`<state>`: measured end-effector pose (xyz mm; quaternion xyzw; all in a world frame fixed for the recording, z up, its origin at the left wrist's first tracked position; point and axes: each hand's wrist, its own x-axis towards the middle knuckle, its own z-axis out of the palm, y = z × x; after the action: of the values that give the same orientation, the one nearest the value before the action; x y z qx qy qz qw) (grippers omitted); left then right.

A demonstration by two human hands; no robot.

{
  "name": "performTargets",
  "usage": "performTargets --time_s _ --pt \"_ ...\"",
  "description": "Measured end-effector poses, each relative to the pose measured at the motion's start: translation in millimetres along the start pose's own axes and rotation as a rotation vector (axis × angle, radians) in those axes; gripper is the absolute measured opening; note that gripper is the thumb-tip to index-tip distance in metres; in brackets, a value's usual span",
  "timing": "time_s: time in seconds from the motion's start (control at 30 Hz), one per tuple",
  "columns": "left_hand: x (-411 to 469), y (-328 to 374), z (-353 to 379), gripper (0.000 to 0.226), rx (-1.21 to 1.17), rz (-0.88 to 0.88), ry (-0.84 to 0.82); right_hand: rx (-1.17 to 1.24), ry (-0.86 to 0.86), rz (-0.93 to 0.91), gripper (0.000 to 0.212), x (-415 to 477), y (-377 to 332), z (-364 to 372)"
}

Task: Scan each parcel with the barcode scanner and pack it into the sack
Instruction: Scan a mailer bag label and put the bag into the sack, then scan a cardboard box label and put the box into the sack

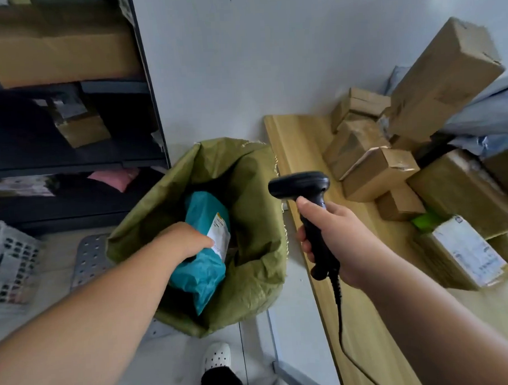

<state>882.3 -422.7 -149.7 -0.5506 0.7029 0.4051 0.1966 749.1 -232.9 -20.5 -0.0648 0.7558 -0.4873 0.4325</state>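
An olive-green sack (pixel 246 175) stands open on the floor between a shelf and a table. Inside its mouth is a teal plastic parcel (pixel 203 267) with a white label. My left hand (pixel 185 239) reaches into the sack and grips the parcel near the label. My right hand (pixel 336 241) grips the handle of a black barcode scanner (pixel 302 186), held upright over the table's left edge, its coiled cable hanging down. Several cardboard parcels (pixel 377 172) are piled on the wooden table.
The wooden table (pixel 297 149) runs along the right, with cardboard boxes, a large tilted carton (pixel 445 79) and grey mailer bags on it. A dark shelf (pixel 71 165) with boxes stands at left, a white plastic basket (pixel 8 261) below it. My shoe (pixel 216 357) is on the floor.
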Motion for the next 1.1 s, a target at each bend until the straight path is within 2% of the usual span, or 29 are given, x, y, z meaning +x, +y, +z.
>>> performTargets --time_s 0.13,0.27,0.37,0.5,0.67,0.87,1.1 --pt "33 3 9 0.066 -0.087 -0.019 -0.018 -0.023 0.015 0.033 0.03 16 9 2" --pt "67 0 17 0.089 -0.226 0.065 -0.073 -0.014 0.004 0.056 0.03 31 13 5" --pt "81 -5 22 0.087 -0.266 0.107 -0.052 -0.004 0.004 0.059 0.028 40 15 8" --pt "51 4 15 0.068 -0.065 0.195 0.047 -0.013 -0.002 0.05 0.027 39 17 8" --pt "15 31 11 0.068 0.117 0.497 0.242 -0.013 0.034 0.032 0.027 27 14 -5" --pt "-34 89 19 0.068 0.24 0.77 0.287 0.0 0.13 -0.029 0.026 3 11 -46" --pt "-91 172 58 0.07 0.3 0.925 0.27 0.033 0.249 -0.066 0.019 -27 21 -127"
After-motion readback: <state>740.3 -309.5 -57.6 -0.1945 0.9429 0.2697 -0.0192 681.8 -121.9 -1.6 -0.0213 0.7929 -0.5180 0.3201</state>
